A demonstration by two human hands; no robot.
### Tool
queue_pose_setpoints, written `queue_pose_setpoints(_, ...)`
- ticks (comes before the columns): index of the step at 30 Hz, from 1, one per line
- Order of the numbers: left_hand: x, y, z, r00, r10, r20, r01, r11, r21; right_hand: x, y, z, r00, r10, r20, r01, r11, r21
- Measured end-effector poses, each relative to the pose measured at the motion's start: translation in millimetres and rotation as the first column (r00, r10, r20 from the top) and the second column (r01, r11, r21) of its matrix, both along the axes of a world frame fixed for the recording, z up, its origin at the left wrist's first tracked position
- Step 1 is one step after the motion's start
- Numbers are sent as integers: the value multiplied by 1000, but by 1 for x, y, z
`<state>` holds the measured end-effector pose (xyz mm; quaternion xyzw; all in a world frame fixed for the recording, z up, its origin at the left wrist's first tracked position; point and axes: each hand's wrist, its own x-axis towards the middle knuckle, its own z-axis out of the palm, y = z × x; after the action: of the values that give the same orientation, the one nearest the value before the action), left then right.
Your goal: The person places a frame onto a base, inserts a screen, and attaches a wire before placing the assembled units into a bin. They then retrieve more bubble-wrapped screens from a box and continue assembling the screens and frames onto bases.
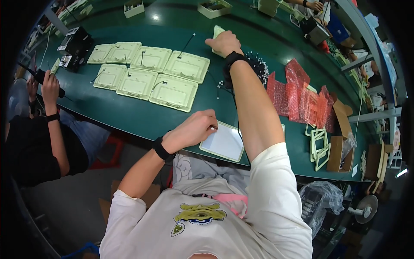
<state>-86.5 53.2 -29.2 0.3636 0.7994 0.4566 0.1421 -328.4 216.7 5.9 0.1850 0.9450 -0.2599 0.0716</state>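
Observation:
At the table's near edge, my left hand (194,129) is closed, thumb and fingers pinched over the corner of a flat white panel with a pale green rim (225,143). Whatever the pinch holds is too small to make out. My right arm reaches far across the table. There, my right hand (226,44) is closed around a pale green plastic piece (218,30), mostly hidden by the fingers. Beside that wrist lies a bundle of black cables with white ends (258,69). Two rows of pale green plastic housings (186,65), some with short black leads, lie to the left.
Red bubble wrap (297,97), pale green frames (318,149) and an open cardboard box (340,155) are on the right. Small bins (214,8) stand at the back. At the left, a co-worker's hand (50,87) works near a black device (76,49).

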Motion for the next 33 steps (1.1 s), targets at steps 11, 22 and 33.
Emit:
queue_pose_setpoints(11, 6, 1, -11, 998, 63, -19, -63, 998, 14, 24, 7, -3, 993, 67, -96, -61, 996, 70)
queue_pose_setpoints(22, 13, -1, 8, 877, 99, 470, -236, 941, 244, 18, 38, 4, 916, 269, -297, -244, 962, 120)
queue_pose_setpoints(33, 6, 2, 12, 710, -29, 703, -351, 851, 390, 171, 72, 124, 633, 393, -667, -630, 762, -148)
